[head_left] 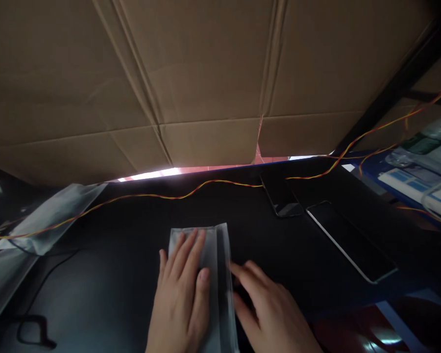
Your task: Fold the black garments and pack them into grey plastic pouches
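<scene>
A translucent plastic bag (223, 274) lies flat on the black table, its long side running toward me. My left hand (183, 289) rests on it with the fingers stretched out and the palm down. At the bag's right edge is my right hand (266, 304), fingers bent and somewhat apart, with the index fingertip touching or very close to the edge. Whether the right fingers pinch the film is not clear. The lower end of the bag runs out of view.
Two phones, a dark one (281, 196) and a larger one (351, 242), lie to the right. A red-yellow twisted wire (213, 182) crosses the back. More plastic bags (53, 218) and a black cable (44, 279) are at left. Cardboard (209, 73) walls the far side.
</scene>
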A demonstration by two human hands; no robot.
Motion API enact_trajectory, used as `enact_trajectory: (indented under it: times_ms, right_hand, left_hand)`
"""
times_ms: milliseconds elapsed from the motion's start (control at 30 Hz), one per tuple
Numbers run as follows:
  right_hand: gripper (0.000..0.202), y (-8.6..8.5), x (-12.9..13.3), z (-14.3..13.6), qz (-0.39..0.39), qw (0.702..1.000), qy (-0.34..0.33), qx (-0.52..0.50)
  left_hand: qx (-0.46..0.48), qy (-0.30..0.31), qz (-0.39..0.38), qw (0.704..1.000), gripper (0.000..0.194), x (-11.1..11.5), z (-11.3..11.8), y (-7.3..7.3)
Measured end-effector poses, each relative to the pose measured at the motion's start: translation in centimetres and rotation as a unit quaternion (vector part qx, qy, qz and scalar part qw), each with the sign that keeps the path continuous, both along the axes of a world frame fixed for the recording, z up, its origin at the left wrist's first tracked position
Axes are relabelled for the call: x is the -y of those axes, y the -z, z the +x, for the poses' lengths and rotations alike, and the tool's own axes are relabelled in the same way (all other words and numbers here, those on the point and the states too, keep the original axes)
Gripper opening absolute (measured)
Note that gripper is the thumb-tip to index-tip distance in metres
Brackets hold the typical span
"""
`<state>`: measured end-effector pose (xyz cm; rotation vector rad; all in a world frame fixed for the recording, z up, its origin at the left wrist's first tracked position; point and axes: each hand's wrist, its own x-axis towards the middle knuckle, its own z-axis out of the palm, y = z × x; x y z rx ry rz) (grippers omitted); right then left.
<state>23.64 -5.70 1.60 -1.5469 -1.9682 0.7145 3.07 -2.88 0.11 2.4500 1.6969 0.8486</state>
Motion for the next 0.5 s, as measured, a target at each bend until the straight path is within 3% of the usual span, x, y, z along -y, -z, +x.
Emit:
enact_trajectory:
  times_ms: [133,300,400,500]
  right_hand:
    - [0.073,0.0,-1.1,-2.5,0.04,0.999,-0.01,0.004]
    - [0.042,-1.4,-2.0,-4.0,0.098,0.993,0.002,-0.066]
    - [0.037,-3.4,-2.5,-2.3,0.151,0.979,0.007,-0.137]
    - [0.032,-3.9,-2.9,1.1,0.155,0.98,0.04,-0.118]
  left_hand:
    - [-0.019,0.057,0.004,0.998,0.06,0.9,0.0,-0.3]
    - [-0.046,0.025,-0.003,0.999,0.063,1.3,-2.2,0.5]
    - [-0.094,-0.024,-0.032,0.995,0.064,0.9,-5.4,1.1]
    - [-0.143,-0.082,-0.052,0.985,0.064,-0.2,-10.8,1.4]
